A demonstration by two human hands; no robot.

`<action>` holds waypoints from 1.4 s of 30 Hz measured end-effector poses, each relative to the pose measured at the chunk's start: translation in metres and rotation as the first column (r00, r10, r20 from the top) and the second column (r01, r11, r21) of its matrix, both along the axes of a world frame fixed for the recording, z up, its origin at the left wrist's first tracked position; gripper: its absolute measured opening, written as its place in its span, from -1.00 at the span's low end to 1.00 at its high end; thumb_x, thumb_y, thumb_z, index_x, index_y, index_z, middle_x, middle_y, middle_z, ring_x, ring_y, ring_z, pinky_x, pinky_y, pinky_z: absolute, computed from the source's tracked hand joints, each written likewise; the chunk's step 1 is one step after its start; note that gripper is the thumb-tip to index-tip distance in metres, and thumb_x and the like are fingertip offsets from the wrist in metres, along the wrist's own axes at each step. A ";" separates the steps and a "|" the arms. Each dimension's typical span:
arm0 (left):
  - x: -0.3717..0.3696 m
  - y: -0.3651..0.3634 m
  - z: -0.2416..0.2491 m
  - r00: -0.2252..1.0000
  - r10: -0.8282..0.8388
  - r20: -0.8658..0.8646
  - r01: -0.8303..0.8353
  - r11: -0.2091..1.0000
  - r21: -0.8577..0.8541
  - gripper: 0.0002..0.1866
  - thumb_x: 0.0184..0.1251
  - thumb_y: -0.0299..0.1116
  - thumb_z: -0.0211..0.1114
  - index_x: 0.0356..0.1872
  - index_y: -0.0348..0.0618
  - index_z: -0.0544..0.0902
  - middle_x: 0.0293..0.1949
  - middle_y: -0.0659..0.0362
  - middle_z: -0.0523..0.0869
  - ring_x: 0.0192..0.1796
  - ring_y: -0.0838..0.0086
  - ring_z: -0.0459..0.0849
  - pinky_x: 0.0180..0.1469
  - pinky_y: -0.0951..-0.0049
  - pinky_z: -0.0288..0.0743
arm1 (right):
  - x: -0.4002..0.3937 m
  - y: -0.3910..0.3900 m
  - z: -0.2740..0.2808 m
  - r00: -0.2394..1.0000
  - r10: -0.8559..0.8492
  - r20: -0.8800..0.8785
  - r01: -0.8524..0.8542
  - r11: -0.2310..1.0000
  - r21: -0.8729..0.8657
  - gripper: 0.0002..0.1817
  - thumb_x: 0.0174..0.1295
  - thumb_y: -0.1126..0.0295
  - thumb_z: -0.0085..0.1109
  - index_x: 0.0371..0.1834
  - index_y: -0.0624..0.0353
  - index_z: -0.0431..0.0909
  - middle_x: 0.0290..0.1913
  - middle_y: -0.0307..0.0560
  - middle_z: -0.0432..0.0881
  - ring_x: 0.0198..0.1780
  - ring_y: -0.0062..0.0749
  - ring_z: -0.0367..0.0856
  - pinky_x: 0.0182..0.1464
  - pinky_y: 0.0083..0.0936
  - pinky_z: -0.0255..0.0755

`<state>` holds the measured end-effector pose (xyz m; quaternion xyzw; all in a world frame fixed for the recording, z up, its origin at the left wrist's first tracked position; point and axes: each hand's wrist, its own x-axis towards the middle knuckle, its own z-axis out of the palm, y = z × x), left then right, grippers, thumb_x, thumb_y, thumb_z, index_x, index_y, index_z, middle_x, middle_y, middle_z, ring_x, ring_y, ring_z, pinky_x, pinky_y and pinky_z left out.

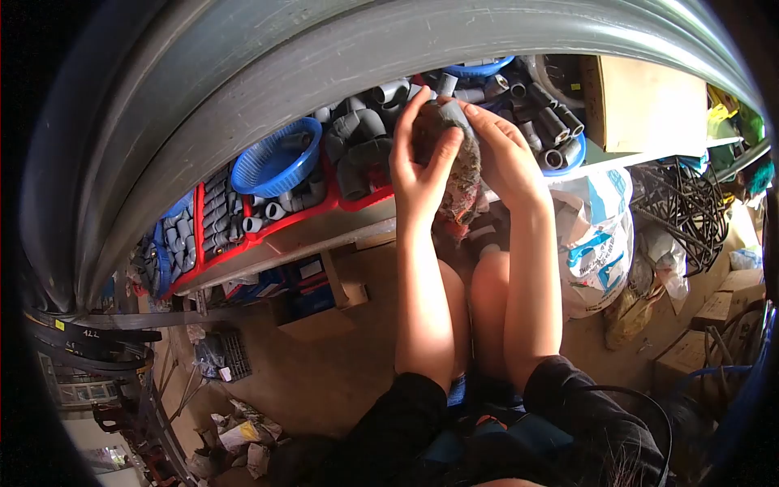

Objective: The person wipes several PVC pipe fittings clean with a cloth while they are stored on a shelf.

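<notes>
- Both hands are up at the shelf, and the left hand (418, 166) has its fingers curled round a mottled rag (461, 183), thumb pressed against the cloth.
- The right hand (505, 154) closes on the rag from the other side, pinning a grey pipe fitting (456, 112) against the top of it with the fingertips.
- Rag and fitting sit between the two palms, just in front of the red tray (268, 231) packed with grey elbows and couplers.
- A blue basket (274, 158) rests tilted on that tray's fittings, well left of the hands.
- Right of the hands, black-ended pipe pieces fill a second blue basket (568, 158) beside a cardboard box (645, 101).
- Below hangs a white sack (596, 243) with blue print, too warped to read.
- Lower left, black belts (89, 337) carry a small yellow tag and pale digits, not legible.
</notes>
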<state>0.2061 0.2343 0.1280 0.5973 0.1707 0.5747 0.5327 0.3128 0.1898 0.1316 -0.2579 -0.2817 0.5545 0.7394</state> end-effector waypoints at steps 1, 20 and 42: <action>0.000 0.003 -0.002 1.000 0.008 -0.019 -0.007 0.999 0.038 -0.64 0.32 -0.42 0.26 0.12 -0.21 0.53 -0.01 0.19 0.61 0.04 0.54 0.53 0.13 0.52 0.37 | -0.001 0.000 0.001 1.000 -0.006 -0.009 0.006 1.000 0.002 -0.66 0.37 0.30 0.05 0.08 0.29 0.52 -0.08 -0.13 0.65 -0.11 -0.58 0.61 -0.04 -0.65 0.48; -0.017 0.012 -0.008 0.973 0.216 -0.082 -0.214 0.976 0.026 -0.80 0.40 -0.41 0.17 -0.08 -0.32 0.59 -0.25 0.21 0.67 -0.21 0.65 0.56 -0.14 0.63 0.45 | -0.010 0.002 0.012 0.989 -0.013 0.149 0.042 0.981 -0.190 -0.63 0.30 0.28 0.14 0.08 0.27 0.55 -0.12 -0.18 0.66 -0.18 -0.65 0.59 -0.11 -0.70 0.49; -0.013 0.010 -0.006 0.983 0.125 -0.134 -0.130 0.991 -0.026 -0.79 0.34 -0.38 0.25 -0.13 -0.30 0.56 -0.33 0.23 0.65 -0.32 0.67 0.55 -0.25 0.63 0.44 | 0.000 -0.002 0.007 0.869 -0.138 0.474 0.242 0.957 -0.164 -0.65 0.29 0.12 0.17 -0.07 0.17 0.59 -0.35 -0.37 0.58 -0.33 -0.76 0.46 -0.29 -0.78 0.32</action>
